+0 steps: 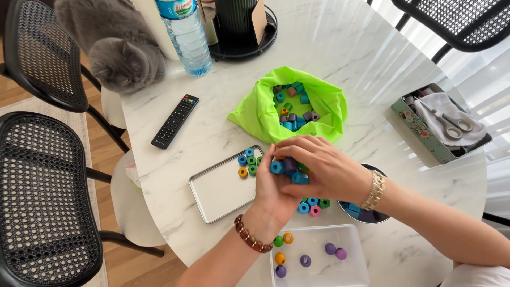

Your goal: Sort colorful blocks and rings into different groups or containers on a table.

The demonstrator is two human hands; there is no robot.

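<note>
Coloured wooden beads [289,169] sit bunched between our two hands above the near end of the metal tray [223,188]. We see our left hand [273,186] cupped, palm up, fingers curled round the blue, purple and teal beads, while our right hand [324,167] lies over them, fingers bent and pinching the cluster from above. Each bead is a short cylinder; the blue one shows its hole toward us. More beads lie on the tray's far corner, in the green cloth bag [289,103] and in the clear plastic box [319,258] on the marble table [372,69].
</note>
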